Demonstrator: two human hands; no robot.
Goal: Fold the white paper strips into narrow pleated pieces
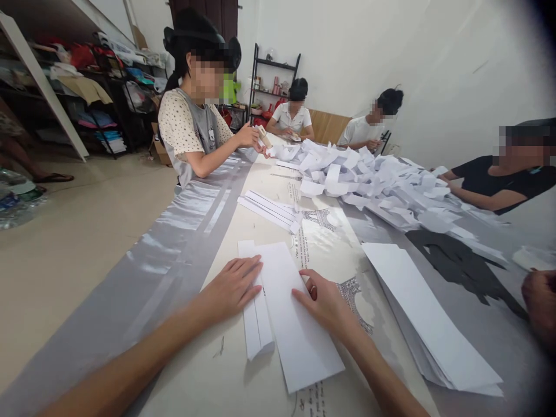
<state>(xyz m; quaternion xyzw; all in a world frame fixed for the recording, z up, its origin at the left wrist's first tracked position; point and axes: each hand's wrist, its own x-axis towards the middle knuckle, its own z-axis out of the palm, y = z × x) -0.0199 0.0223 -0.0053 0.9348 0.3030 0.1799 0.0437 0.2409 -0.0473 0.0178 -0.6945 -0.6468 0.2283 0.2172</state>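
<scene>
My left hand (238,282) lies flat, fingers stretched, across a narrow folded paper strip (257,330). Its fingertips reach the left edge of a wider white paper sheet (299,330), which lies flat alongside the strip. At that sheet's right edge is my right hand (324,298), thumb on top and fingers curled, gripping the edge. A stack of white paper sheets (428,313) rests to the right of my right arm. Beyond my hands are several folded paper strips (269,210) laid together.
A large heap of white paper pieces (347,174) covers the table's far middle. Dark flat scraps (456,258) lie at the right. A person (200,127) at the left edge handles a small item; others sit around the table. Another person's hand (541,301) shows at far right.
</scene>
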